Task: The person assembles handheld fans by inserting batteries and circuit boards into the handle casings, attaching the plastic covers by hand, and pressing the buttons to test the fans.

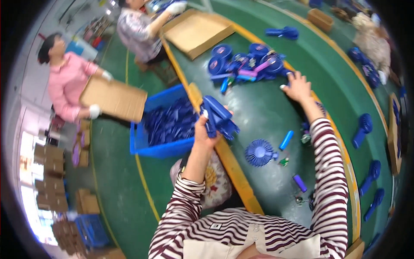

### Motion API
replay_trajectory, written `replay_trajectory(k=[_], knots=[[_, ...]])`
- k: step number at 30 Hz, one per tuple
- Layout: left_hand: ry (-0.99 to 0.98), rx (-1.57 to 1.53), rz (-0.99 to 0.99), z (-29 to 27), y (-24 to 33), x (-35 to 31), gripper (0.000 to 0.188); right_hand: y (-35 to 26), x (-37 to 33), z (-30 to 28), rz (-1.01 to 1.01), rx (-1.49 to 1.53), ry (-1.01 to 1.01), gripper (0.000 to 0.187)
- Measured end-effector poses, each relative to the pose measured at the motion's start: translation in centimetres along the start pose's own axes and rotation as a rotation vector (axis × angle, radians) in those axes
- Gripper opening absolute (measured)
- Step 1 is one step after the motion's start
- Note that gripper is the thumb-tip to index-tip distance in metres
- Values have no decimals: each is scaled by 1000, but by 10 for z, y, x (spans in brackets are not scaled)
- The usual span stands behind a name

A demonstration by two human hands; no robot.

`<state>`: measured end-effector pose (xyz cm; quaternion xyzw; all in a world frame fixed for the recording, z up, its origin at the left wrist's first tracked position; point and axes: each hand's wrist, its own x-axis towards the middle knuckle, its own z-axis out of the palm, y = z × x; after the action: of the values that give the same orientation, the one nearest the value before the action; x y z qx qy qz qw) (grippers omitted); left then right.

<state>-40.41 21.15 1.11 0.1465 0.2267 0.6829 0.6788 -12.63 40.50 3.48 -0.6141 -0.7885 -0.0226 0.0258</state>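
My left hand (206, 131) is closed around several dark blue plastic casing pieces (217, 108), held over the near yellow edge of the workbench. My right hand (297, 88) reaches forward to the far yellow edge with its fingers apart; its fingertips are beside a blue part at the end of a pile of blue handheld fans (248, 64). Pink, purple and light blue pieces lie among the fans. Between my arms a round blue fan grille (260, 153), a bright blue cylinder (286, 140), a purple-blue cylinder (299, 183) and small green circuit boards (283, 162) lie on the bench.
Left of the bench stands a blue crate (164, 149) full of blue plastic pieces. A person in pink holds a cardboard sheet (114, 99) beside it. Another gloved person works by an open cardboard box (196, 32). Blue fans (364, 127) lie along the green belt on the right.
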Motion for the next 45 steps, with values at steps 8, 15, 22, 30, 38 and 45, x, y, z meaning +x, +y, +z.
replay_trajectory(k=[8,15,22,30,38,45], knots=[[851,125,248,-170,120,-14,31,-20,-21,22,-114,63,215,42],[983,1600,709,-162,157,29,57,-53,-37,17,-93,126,97,40],[-231,1560,482,24,-3,84,18,-43,-53,17,-248,139,211,37],[-327,2150,1059,43,-91,178,30,-74,-76,25,-101,128,252,32],[-217,2245,1041,59,-108,193,39,-62,-74,19,-128,163,224,28],[-269,2290,944,53,-109,191,33,-66,-75,20,-107,188,190,35]])
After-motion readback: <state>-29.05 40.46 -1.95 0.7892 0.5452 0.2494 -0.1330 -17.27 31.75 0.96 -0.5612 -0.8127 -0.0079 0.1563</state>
